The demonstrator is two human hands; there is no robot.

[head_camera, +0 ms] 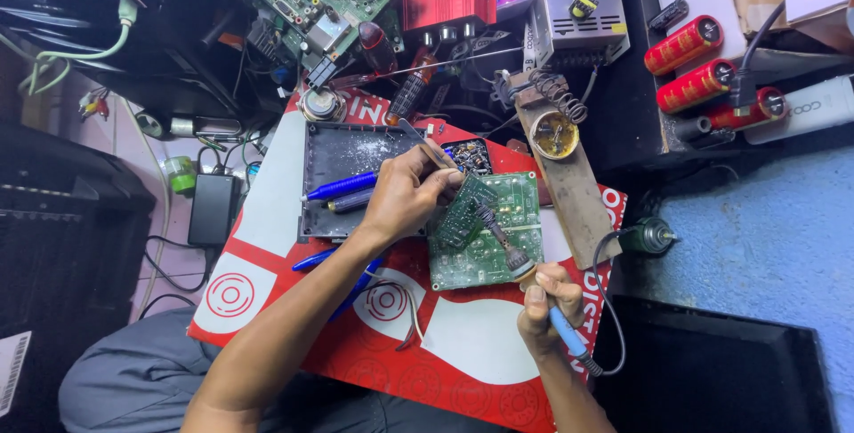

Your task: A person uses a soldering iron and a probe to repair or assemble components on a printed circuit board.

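The person's right hand [551, 300] is closed around the blue handle of a soldering iron [520, 260], whose dark tip reaches up and to the left onto a green circuit board [498, 237]. That board lies near the right edge of a red and white printed board [463, 344] resting across the person's lap. The left hand [405, 195] presses on the upper left corner of the circuit board, its fingers pinched around a thin metal tool [427, 144], likely tweezers, which slants up past the thumb. Whether the tool's tips grip any part cannot be told. Just beside the left hand, toward the printed board's far left edge, sits a black plastic tray [342, 153] with a blue pen [342, 186] lying in it. Beyond the far right corner, a wooden soldering stand [560, 166] carries a wire coil and a round tin. Three red cylindrical capacitors [703, 73] lie well apart to the right. The risks look plain: the left fingers sit close to the hot tip, so a slip could burn them; the iron's cord [609, 308] loops at the right edge and could snag, dragging the tip across the traces; and the printed board, only balanced on the lap, could tilt and let the circuit board slide.
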